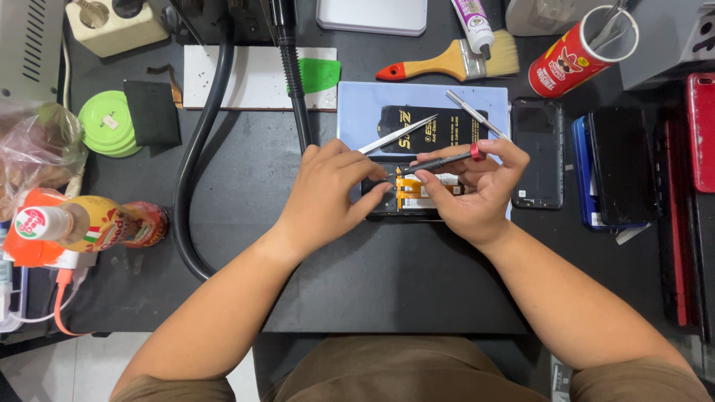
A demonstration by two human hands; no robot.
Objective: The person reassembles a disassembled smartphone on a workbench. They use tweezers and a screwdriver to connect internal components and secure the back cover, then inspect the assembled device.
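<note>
Opened phone (414, 192) is lying mid-worktop (246, 193), internals up for access. Left hand (328, 195) is pinching tweezers (397, 134) and steadying the phone's edge; right hand (477, 186) is gripping a red-capped screwdriver (439, 159), tip angled down into the board.

Shiny metal tweezers (396, 135), matt black table (246, 186), wooden-handled brush (454, 62)

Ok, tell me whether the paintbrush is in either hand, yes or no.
No: the paintbrush lies on the table at the top, while the right hand holds a screwdriver and the left hand holds tweezers.
</note>
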